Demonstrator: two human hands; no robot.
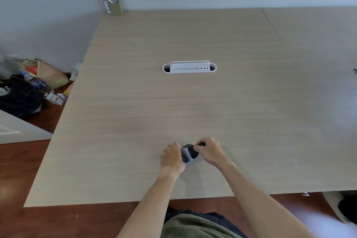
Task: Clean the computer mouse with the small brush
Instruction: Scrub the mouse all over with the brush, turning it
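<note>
A dark computer mouse (189, 154) with a grey patch on its top sits tilted near the front middle of the wooden table (173, 106). My left hand (172, 157) grips its left side. My right hand (209, 150) is closed over its right front end, pinching a small dark object (201, 143) that looks like the brush; most of it is hidden by my fingers. Both hands touch the mouse.
A white cable-port insert (189, 67) is set in the table's middle. A cardboard box (114, 4) stands at the back left corner. Bags and clutter (34, 83) lie on the floor to the left. A second table (318, 35) adjoins on the right.
</note>
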